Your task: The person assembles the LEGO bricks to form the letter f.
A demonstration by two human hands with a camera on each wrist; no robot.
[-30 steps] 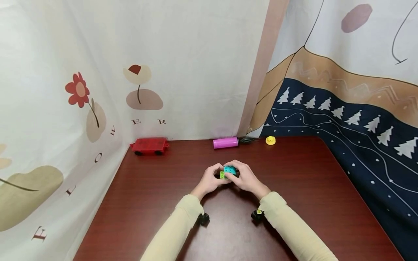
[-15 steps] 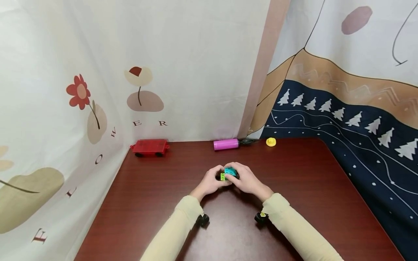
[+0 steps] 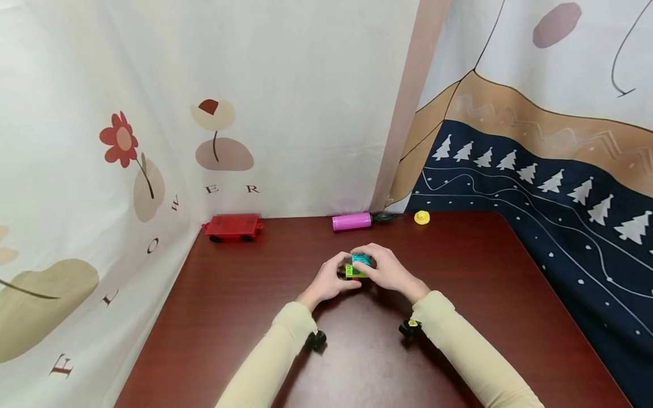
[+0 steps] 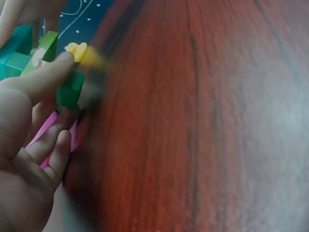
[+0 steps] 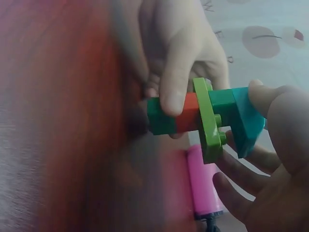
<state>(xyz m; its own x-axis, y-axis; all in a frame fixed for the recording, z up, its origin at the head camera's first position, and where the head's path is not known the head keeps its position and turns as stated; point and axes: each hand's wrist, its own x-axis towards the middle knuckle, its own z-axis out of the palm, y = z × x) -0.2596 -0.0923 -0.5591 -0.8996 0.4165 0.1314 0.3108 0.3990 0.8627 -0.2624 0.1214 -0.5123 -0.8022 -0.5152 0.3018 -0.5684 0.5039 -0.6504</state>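
Observation:
A small stack of toy building blocks stands between both hands over the table. In the right wrist view it has a dark green block [image 5: 161,118] at the bottom, a red block [image 5: 188,113], a long lime-green brick [image 5: 207,125], another green block [image 5: 223,104] and a teal block [image 5: 248,118] on top. My left hand [image 3: 329,281] pinches the lower blocks, its thumb across the dark green and red ones. My right hand [image 3: 389,271] grips the teal block from the right, thumb [image 5: 265,96] on its top.
At the back of the dark red table [image 3: 229,317] sit a red toy wagon [image 3: 232,227], a pink-purple cylinder [image 3: 352,221] with a black end, and a yellow rubber duck [image 3: 422,217]. Printed curtains [image 3: 306,113] hang right behind the table.
My right hand has risen slightly with the teal block. More of the lime-green brick now shows below it, with some red under that. The left hand has barely moved.

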